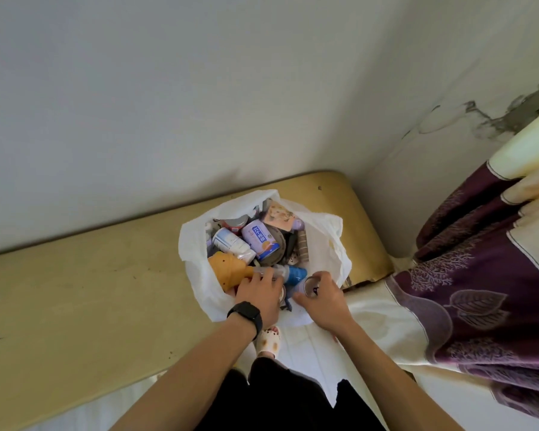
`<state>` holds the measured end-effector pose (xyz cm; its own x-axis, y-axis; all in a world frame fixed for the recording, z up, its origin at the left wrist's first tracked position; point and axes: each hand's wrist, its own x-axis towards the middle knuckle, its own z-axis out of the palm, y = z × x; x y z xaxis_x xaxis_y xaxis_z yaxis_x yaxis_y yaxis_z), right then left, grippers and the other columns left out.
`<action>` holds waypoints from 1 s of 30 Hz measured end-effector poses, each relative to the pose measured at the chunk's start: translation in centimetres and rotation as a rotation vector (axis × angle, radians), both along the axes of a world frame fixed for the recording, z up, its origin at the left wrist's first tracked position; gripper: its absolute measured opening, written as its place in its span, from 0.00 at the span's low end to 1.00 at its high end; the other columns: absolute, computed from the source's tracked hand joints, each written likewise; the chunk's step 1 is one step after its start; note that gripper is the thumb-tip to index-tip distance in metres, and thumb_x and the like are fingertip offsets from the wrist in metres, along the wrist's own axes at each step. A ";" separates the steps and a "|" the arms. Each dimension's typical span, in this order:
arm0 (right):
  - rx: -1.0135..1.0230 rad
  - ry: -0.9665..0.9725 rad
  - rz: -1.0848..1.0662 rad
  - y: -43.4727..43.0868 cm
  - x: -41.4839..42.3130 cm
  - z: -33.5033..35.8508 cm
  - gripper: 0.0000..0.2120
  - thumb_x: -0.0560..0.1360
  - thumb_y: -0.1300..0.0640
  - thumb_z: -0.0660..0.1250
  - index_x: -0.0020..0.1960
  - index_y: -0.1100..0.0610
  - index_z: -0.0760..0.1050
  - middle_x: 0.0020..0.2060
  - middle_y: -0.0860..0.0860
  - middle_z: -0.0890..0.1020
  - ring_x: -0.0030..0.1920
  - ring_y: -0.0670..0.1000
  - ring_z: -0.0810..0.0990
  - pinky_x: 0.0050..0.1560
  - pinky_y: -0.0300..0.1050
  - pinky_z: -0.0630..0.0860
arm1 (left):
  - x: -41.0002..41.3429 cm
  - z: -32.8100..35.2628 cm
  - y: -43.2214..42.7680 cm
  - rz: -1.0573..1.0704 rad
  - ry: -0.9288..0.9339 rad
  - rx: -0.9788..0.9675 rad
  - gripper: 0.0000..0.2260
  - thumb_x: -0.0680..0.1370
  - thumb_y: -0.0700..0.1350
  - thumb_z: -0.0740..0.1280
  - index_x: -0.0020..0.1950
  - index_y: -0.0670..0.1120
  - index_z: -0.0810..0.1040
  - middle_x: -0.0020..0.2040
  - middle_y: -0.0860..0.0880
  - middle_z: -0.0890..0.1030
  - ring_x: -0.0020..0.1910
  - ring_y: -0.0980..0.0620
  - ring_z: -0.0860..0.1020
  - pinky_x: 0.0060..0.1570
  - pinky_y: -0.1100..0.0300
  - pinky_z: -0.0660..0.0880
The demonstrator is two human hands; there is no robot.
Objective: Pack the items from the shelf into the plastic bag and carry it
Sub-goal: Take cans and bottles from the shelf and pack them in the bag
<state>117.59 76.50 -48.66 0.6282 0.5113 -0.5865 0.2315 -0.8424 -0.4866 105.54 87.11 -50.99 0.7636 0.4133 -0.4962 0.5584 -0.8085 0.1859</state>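
A white plastic bag [196,244] stands open on the yellow wooden shelf [91,284] against the wall. Inside lie several items: a purple-and-white can [260,241], a white bottle [231,242], an orange soft item [231,269], a blue bottle [294,273] and a patterned card [279,216]. My left hand [257,295], with a black watch on the wrist, reaches into the bag's near side, fingers resting on a clear item by the orange one. My right hand [319,295] grips a small clear jar [311,286] over the bag's near right edge.
A grey wall rises behind the shelf, with peeling paint in the right corner. A purple and cream curtain [479,290] hangs close at the right. Below are a white floor and my foot in a patterned slipper [268,339].
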 end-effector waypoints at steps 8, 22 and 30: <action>-0.001 0.028 0.366 0.0 -0.9 -1.2 0.29 0.72 0.49 0.74 0.68 0.52 0.65 0.65 0.50 0.72 0.59 0.52 0.75 0.61 0.44 0.74 | -0.6 -0.7 -0.1 -0.183 -0.005 0.115 0.26 0.82 0.49 0.59 0.77 0.46 0.55 0.73 0.43 0.66 0.70 0.41 0.66 0.64 0.47 0.69; -0.117 -0.026 0.027 1.3 -0.9 -3.6 0.31 0.71 0.42 0.72 0.65 0.60 0.68 0.60 0.58 0.78 0.58 0.59 0.78 0.52 0.47 0.74 | -0.7 -0.6 0.0 -0.185 0.032 0.101 0.27 0.80 0.45 0.62 0.77 0.43 0.57 0.73 0.41 0.65 0.71 0.42 0.64 0.66 0.47 0.68; 0.093 0.099 -0.454 -4.0 0.0 -3.3 0.16 0.70 0.58 0.74 0.56 0.54 0.76 0.53 0.51 0.83 0.52 0.52 0.81 0.46 0.39 0.74 | 1.4 -1.1 -1.1 -0.272 -0.005 0.125 0.35 0.79 0.55 0.61 0.80 0.45 0.48 0.77 0.40 0.59 0.75 0.41 0.57 0.73 0.41 0.55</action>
